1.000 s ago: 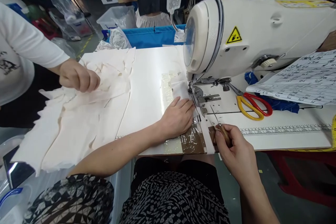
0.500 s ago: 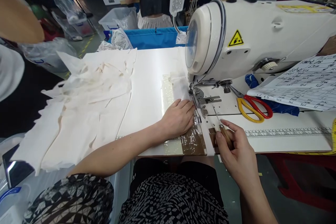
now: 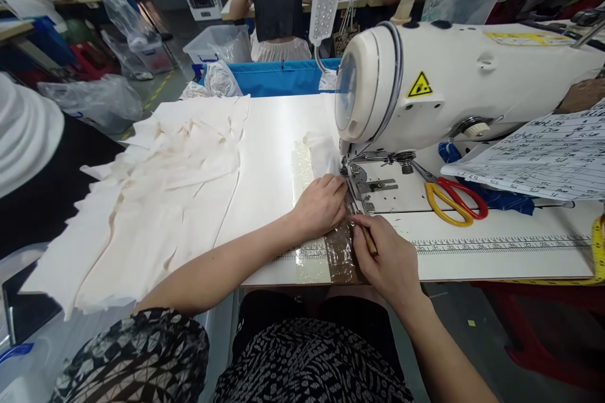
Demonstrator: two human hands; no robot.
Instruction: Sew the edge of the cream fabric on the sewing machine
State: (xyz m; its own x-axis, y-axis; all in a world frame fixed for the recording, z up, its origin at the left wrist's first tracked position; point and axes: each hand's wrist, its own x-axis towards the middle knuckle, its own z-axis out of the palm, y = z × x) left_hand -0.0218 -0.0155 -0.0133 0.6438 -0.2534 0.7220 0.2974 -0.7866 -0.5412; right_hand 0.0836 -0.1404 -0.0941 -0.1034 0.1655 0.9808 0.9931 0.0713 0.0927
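Here's the left hand (image 3: 322, 206), palm down just beside the needle end of the machine (image 3: 444, 75), fingers pressed together and bent at the tips; whether they pinch anything underneath, I can't tell from here. The white cloth (image 3: 322, 154) lies just beyond them, flat on the table (image 3: 269, 145). And right alongside, the right hand (image 3: 390, 255), thumb and fingers pinching the wooden handle of the awl (image 3: 370, 242), which slants toward the left hand's fingers. Scissors (image 3: 466, 206) sit off to the right, near the paper (image 3: 548, 154); over left, a broad pile (image 3: 161, 214) of pale fabric.
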